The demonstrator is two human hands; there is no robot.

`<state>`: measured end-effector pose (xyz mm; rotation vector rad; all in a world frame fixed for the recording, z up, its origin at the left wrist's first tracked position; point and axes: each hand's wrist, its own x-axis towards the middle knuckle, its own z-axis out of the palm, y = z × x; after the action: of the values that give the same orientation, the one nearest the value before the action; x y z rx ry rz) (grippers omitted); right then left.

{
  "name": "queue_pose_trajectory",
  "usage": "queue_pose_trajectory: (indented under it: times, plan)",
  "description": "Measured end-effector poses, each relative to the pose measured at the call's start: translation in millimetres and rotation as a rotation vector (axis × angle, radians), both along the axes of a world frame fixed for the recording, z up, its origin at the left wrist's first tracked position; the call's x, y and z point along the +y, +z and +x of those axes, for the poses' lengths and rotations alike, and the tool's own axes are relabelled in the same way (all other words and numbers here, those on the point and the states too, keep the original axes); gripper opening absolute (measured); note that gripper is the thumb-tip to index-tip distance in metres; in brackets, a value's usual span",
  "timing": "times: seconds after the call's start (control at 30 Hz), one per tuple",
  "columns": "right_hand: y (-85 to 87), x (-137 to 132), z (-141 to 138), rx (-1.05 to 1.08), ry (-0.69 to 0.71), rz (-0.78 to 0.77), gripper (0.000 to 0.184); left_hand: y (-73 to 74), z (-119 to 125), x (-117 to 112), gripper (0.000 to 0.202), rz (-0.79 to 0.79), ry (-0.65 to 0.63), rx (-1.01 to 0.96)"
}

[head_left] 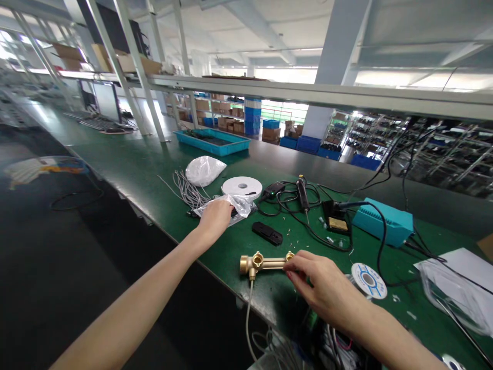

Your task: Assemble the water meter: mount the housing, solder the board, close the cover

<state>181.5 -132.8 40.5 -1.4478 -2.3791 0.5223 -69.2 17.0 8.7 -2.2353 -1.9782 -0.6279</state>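
Note:
A brass fitting with round ports and a threaded end lies near the bench's front edge, a grey cable hanging down from it. My right hand is closed at its right end, thumb and fingertips pinched there; any small part between them is hidden. My left hand reaches into a clear plastic bag, its fingers covered by the bag and the hand's own back. Between the two hands lies a flat black plastic piece. Behind the bag is a white reel.
A soldering iron lies among black cords by a teal soldering station. A solder spool and plastic sheets are at right. Grey cables, a white bag and a blue tray lie farther left.

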Motion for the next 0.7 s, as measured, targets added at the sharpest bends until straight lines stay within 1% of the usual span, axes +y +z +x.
queue_pose_trajectory:
  times: [0.1,0.23,0.3,0.33,0.4,0.43,0.5,0.6,0.67,0.7]
  plan:
    - [-0.2,-0.8,2.5,0.012,-0.007,-0.004,0.020,0.6,-3.3,-15.8,0.019,0.050,-0.019,-0.096]
    - [-2.6,-1.7,5.5,0.033,-0.010,-0.006,0.019,-3.2,-15.6,-49.2,0.019,0.155,-0.046,-0.268]
    - [-4.8,-1.7,6.4,0.042,0.000,-0.007,0.018,-7.9,-23.7,-63.0,0.022,0.242,-0.019,-0.332]
    - [-5.9,-1.7,6.7,0.045,0.005,-0.007,0.018,-11.1,-27.5,-67.6,0.021,0.283,0.005,-0.397]
    - [-7.9,-1.5,6.9,0.047,0.011,-0.004,0.018,-19.4,-33.2,-71.2,0.018,0.301,0.053,-0.593]
    - [-8.6,-1.3,7.0,0.049,0.011,0.000,0.018,-24.4,-34.4,-70.9,0.018,0.269,0.063,-0.701]
    - [-9.5,-1.0,7.1,0.055,0.006,0.009,0.018,-35.4,-32.1,-67.9,0.018,0.148,0.042,-0.865]
    - [-10.0,-1.3,8.1,0.054,-0.010,0.014,0.017,-49.1,-18.9,-65.5,0.020,-0.019,-0.045,-0.928]
    - [-9.9,-2.6,9.8,0.060,-0.025,0.019,0.017,-52.4,-8.7,-69.1,0.022,-0.079,-0.076,-0.968]
    - [-9.7,-3.6,10.8,0.071,-0.035,0.022,0.017,-51.7,-4.4,-72.8,0.023,-0.084,-0.074,-0.988]
